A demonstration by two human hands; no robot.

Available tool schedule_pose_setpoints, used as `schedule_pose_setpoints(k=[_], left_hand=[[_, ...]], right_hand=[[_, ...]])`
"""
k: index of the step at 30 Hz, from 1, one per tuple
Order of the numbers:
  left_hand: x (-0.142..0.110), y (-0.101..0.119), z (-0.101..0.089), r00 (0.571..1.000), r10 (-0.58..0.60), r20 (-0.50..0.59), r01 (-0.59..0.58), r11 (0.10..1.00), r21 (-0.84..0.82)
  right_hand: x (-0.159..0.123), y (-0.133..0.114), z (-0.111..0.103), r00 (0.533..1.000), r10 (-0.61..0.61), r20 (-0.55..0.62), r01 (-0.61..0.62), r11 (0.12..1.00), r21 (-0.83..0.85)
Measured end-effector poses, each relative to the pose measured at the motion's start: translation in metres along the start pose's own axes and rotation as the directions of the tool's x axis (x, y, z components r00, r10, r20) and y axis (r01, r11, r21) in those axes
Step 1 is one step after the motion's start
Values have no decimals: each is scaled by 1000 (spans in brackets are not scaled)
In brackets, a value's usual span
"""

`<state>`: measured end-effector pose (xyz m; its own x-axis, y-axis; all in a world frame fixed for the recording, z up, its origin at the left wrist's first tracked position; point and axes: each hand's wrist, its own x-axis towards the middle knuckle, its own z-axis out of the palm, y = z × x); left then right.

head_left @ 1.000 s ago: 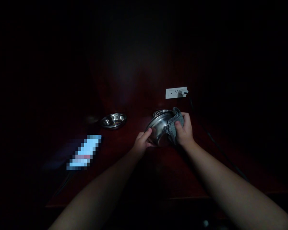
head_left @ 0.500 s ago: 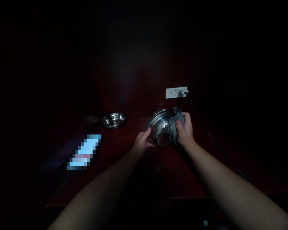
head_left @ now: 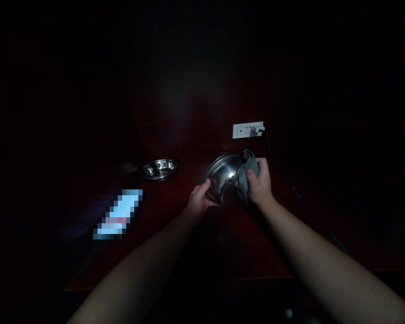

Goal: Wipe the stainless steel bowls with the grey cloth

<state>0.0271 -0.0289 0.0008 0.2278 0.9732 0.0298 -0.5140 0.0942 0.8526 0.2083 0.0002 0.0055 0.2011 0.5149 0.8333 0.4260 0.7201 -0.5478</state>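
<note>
Compared with a second ago, the steel bowl [head_left: 221,175] is sitting a little higher and is almost completely covering the shiny metal rim behind it; the left grip [head_left: 198,200] is shifting up slightly with it, while the right grip [head_left: 260,185] is staying nearly in place. The bowl is tilting between the two hands over the desk [head_left: 175,216], its outside facing the wearer and its mouth pointing away; whether its lower side is touching the desk I cannot tell.

The left grip is grasping the bowl's left side, thumb pressing on the outer wall, fingers disappearing underneath. The right grip is pinching a grey cloth [head_left: 245,175], which is wrapping the bowl's right side.

Judging by this pose, wiping is going on. Doing it well is calling for a firm left thumb near the rim, a fold of cloth always lying between right fingers and metal, and even pressure following the curve while the left hand is turning the bowl in small steps. In such dim light, tilting the wall toward the glow is helping to reveal streaks.

Well apart to the left, a second steel bowl [head_left: 155,167] is resting upright; nearer, a pixelated bright rectangle [head_left: 119,216] is glowing.
</note>
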Motion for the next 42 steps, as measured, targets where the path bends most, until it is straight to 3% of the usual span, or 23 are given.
schedule_pose_setpoints(k=[42], left_hand=[[0,1,2,1000,2,-2,-2,1000,1]], right_hand=[[-2,7,1,999,31,24,-31,999,-9]])
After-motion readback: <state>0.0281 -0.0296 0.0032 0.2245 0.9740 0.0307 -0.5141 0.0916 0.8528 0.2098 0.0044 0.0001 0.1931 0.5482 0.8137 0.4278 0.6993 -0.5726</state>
